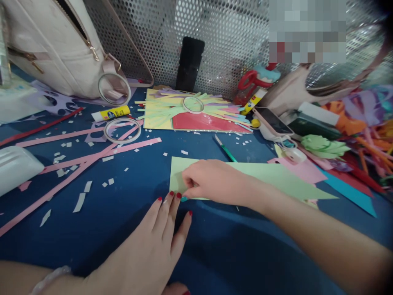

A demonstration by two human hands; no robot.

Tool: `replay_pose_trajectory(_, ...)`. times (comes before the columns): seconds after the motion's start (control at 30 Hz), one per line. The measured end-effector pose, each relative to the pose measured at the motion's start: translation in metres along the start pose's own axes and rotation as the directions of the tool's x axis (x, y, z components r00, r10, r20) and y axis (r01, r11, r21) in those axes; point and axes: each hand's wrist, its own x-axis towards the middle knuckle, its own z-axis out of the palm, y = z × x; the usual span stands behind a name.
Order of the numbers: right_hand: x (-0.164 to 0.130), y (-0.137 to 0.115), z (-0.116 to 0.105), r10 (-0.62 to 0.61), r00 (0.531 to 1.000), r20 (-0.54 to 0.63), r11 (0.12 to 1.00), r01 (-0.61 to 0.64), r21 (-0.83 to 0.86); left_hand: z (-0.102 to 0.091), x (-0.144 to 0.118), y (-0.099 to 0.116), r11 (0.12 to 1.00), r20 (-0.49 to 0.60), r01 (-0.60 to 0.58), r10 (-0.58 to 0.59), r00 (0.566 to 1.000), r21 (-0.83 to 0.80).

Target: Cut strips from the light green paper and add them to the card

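Pinching the near corner of the green paper (pixel 270 174), our right hand (pixel 211 180) has its grip closed on it; our left hand (pixel 153 241) lies flat, fingers apart, on the blue desk (pixel 123 221) just beside.

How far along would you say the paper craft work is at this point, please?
Already cut: pink strips and white scraps lie across the blue table, and fringed coloured pieces are piled on the red sheet. In hand: the right hand pinches the lower corner of a light green sheet, the left hand lying flat beside it. The green sheet looks uncut as yet.
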Motion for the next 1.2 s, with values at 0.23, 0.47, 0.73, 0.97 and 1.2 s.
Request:
replay_pose_trajectory(0.23, -0.012, 0.008, -0.003, 0.037, 0.999, 0.025, 0.998, -0.036, -0.058, 0.0, -0.002, 0.0, 1.0, -0.025, 0.014, -0.014, 1.0, 0.004)
replay_pose_trajectory(0.47, -0.025, 0.013, -0.006, 0.178, 0.981, 0.082, 0.98, -0.17, -0.099, -0.002, 0.0, 0.001, 0.997, -0.041, 0.067, -0.068, 0.997, -0.03)
replay_pose_trajectory(0.73, -0.035, 0.022, -0.004, 0.25, 0.962, 0.114, 0.965, -0.237, -0.112, -0.003, 0.004, -0.001, 1.0, -0.008, 0.004, -0.004, 1.0, -0.01)
replay_pose_trajectory(0.97, -0.048, 0.038, 0.001, 0.305, 0.947, 0.102, 0.951, -0.298, -0.078, -0.004, 0.0, 0.001, 1.0, 0.005, 0.006, -0.006, 1.0, -0.002)
replay_pose_trajectory(1.2, -0.069, 0.057, 0.011, 0.39, 0.919, 0.057, 0.92, -0.386, -0.074, -0.005, 0.0, 0.004, 0.999, -0.055, 0.052, -0.052, 0.997, 0.003)
